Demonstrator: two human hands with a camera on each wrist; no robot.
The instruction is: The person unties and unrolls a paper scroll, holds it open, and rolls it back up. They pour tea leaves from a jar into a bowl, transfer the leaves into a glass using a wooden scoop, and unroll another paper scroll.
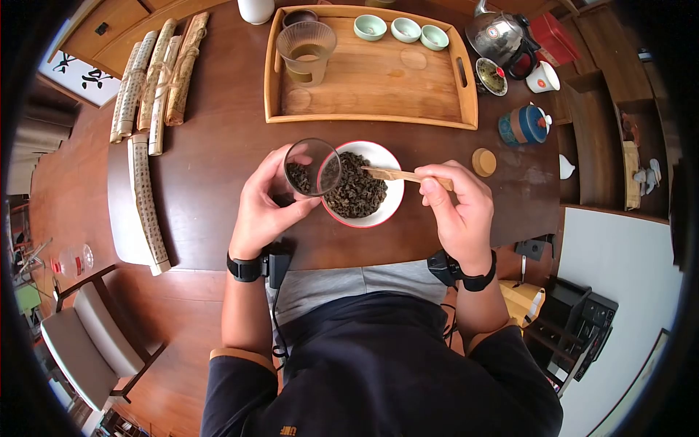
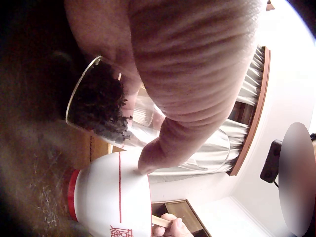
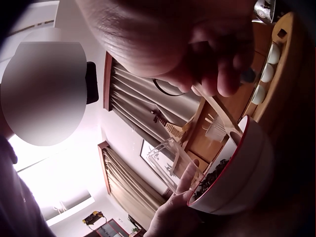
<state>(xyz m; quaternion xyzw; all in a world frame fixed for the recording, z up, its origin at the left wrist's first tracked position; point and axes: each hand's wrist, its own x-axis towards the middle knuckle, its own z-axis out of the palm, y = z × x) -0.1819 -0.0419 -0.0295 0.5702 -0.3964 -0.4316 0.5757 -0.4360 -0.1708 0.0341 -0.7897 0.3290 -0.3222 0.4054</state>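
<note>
A white bowl with a red rim (image 1: 394,200) stands on the table, holding dark rolled tea leaves (image 1: 357,191). My left hand (image 1: 263,200) grips a clear glass (image 1: 312,166) tilted beside the bowl's left rim; in the left wrist view dark leaves (image 2: 101,103) lie inside the glass, and the thumb touches the bowl (image 2: 111,190). My right hand (image 1: 463,211) pinches a light wooden scoop (image 1: 397,175) between thumb and fingers, its tip among the leaves in the bowl. The right wrist view shows the scoop (image 3: 221,111) crossing the rim.
Behind the bowl lies a wooden tray (image 1: 371,109) with a glass pitcher (image 1: 306,51) and several small cups. A kettle (image 1: 499,36), a blue jar (image 1: 526,124) and a round wooden lid (image 1: 484,162) are at the right. Rolled scrolls (image 1: 149,197) lie left.
</note>
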